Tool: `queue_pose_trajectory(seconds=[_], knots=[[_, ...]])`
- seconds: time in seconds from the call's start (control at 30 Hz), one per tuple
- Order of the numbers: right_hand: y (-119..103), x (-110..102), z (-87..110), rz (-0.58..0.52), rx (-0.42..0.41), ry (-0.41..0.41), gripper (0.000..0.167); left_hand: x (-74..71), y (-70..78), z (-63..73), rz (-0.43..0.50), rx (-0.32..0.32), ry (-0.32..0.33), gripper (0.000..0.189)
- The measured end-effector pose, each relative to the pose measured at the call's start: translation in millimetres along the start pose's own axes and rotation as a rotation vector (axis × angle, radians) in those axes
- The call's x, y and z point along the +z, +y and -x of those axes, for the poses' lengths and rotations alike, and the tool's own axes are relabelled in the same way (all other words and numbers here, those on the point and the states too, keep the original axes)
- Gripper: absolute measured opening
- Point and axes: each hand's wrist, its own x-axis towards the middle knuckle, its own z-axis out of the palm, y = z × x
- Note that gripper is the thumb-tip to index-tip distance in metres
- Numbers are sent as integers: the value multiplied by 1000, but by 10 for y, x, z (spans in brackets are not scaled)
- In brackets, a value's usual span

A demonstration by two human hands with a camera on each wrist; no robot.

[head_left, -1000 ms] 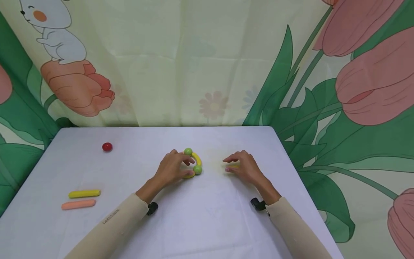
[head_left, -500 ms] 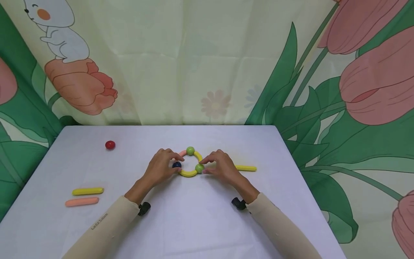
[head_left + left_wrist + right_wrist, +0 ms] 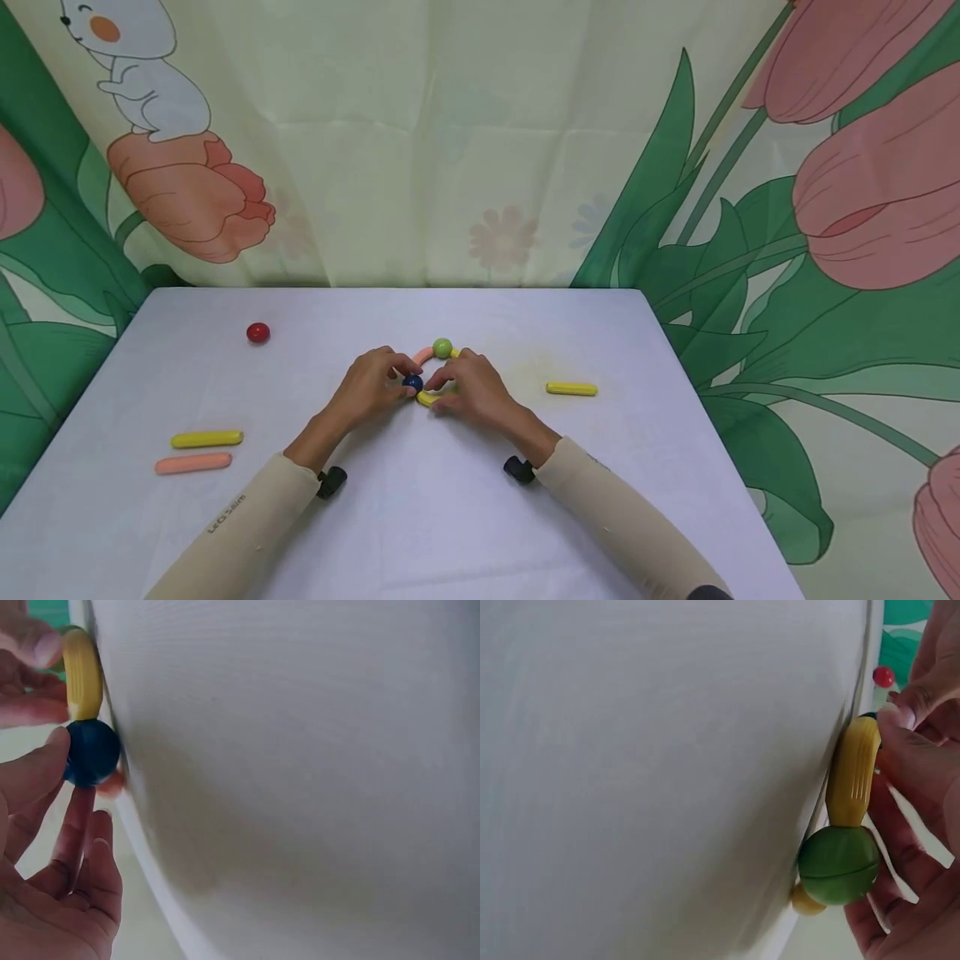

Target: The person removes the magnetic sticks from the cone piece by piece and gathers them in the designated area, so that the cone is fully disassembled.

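In the head view, a ring of curved rods and balls lies on the white table. My left hand (image 3: 369,382) holds its dark blue ball (image 3: 412,383) between thumb and fingers at the ring's left. Close by, my right hand (image 3: 474,385) pinches the yellow curved rod (image 3: 427,398) that meets this ball; the left wrist view shows the yellow rod (image 3: 82,675) against the blue ball (image 3: 93,752). A green ball (image 3: 838,865) sits at the rod's other end in the right wrist view. Farther back are a pink curved rod (image 3: 423,357) and another green ball (image 3: 442,348).
A yellow rod (image 3: 572,389) lies to the right. At the left lie another yellow rod (image 3: 207,439) and a pink rod (image 3: 193,463). A red ball (image 3: 258,332) sits at the back left. Behind the table (image 3: 450,517) hangs a printed curtain (image 3: 360,167).
My right hand has moved left from beside the right yellow rod, past the ring's near green ball, to the yellow curved rod. My left hand has shifted left to the blue ball.
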Motion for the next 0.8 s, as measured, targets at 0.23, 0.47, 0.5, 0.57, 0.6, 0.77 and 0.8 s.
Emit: queue_pose_trajectory(seconds=[0.23,0.47,0.5,0.57,0.6,0.77,0.8], knots=[[-11,19,-11,43,22,-28,26,16,0,-43,-25,-9,-28,24],[43,-70,32,59,-11,-76,20,15,6,-61,-64,-13,-1,21],[52,-88,45,67,-14,-82,20,14,4,-59,-73,-19,3,20],[73,-125,77,96,-16,-91,20,13,2,-54,-75,-28,4,20],[84,-144,94,104,-11,-96,20,14,0,-50,-78,-31,1,20],[162,-227,162,137,-8,-116,18,19,4,-14,-84,-45,5,21],[186,-241,173,143,-20,-114,17,19,7,-6,-87,-45,7,21]])
